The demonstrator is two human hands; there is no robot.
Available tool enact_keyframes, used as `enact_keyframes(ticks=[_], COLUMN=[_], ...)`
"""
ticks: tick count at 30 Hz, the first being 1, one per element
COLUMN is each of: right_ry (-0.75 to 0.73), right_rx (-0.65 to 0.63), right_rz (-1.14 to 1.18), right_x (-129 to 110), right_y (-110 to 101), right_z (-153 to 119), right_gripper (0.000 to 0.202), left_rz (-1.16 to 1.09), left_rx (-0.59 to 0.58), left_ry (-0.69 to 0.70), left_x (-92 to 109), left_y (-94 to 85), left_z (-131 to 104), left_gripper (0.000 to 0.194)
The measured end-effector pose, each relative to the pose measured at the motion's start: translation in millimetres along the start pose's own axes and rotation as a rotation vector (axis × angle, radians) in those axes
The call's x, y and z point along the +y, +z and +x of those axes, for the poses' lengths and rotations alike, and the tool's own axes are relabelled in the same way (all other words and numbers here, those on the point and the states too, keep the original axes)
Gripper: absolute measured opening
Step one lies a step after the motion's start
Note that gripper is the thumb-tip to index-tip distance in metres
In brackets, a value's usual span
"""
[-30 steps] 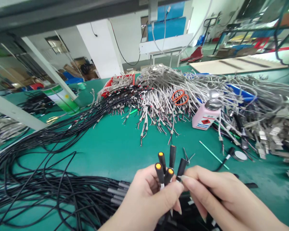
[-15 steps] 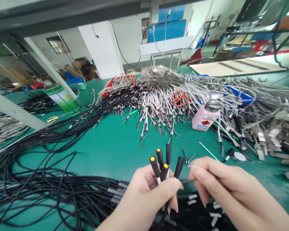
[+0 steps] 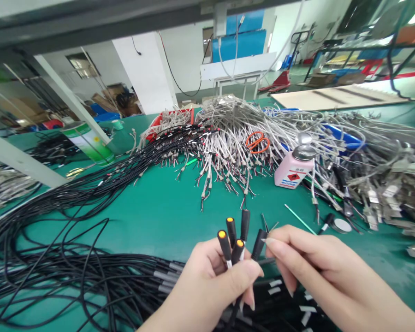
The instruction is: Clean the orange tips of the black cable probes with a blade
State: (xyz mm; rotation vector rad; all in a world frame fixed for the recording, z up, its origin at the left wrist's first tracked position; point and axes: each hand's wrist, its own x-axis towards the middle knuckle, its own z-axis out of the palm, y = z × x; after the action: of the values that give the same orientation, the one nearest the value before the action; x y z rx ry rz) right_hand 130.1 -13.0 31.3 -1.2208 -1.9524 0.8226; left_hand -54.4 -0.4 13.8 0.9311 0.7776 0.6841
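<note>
Left hand is closed around five black connectors, bottom centre of the frame, thumb across the front and the ends fanned upward. Guessing that spread is so each end can be reached without the others crowding it; three show orange faces. Right hand, just beside it, has thumb and forefinger pinched together at the rightmost connector. Can't tell whether there's something tiny in that pinch. Looks like the left does the bunch-holding so the right is free for fine stuff. Black cables run along the lower left on the green table, probably laid lengthwise to limit tangles. As for containers: the red bin, upper centre, is heaped with grey-white cables, and the blue bin at upper right is half buried in more of them, so hard to say what's inside versus draped over it. Pink bottle with a metal top stands right of centre, flame label facing the camera; no clue how full it is. Over at left there's a tilted green-and-white can, contents not visible from this angle.
</note>
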Motion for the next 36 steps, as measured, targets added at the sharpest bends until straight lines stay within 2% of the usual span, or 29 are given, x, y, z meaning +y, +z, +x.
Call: enact_keyframes(ticks=[3,7,13,19,25,28,31,36], right_ry=[0.072,0.176,0.277,0.369,0.478,0.527,0.516,0.430], right_rx=[-0.042,0.005,0.223,0.316,0.259,0.246,0.243,0.308], right_rz=[0.052,0.103,0.106,0.315,0.688,0.755,0.769,0.670], right_x=[-1,-3,-3,2,11,12,11,15], right_y=[-1,-4,-2,6,5,4,4,0], right_z=[-3,-4,3,3,-2,-2,-1,0], right_gripper=[0.041,0.047,0.049,0.049,0.030,0.028,0.028,0.027], left_rz=[-0.036,-0.048,-0.088,-0.052,-0.071,0.005,-0.024,-0.244], left_rx=[0.012,0.029,0.048,0.043,0.004,0.018,0.055,0.041], left_ry=[-0.002,-0.014,-0.060,-0.080,-0.004,0.043,0.040,0.047], left_x=[0,3,6,5,5,2,-1,-1], left_y=[-0.7,0.5,2.9,4.4,0.8,-1.5,-0.3,4.3], left_z=[1,0,-1,0,2,2,2,4], left_gripper=[0.027,0.027,0.029,0.027,0.026,0.029,0.024,0.021])
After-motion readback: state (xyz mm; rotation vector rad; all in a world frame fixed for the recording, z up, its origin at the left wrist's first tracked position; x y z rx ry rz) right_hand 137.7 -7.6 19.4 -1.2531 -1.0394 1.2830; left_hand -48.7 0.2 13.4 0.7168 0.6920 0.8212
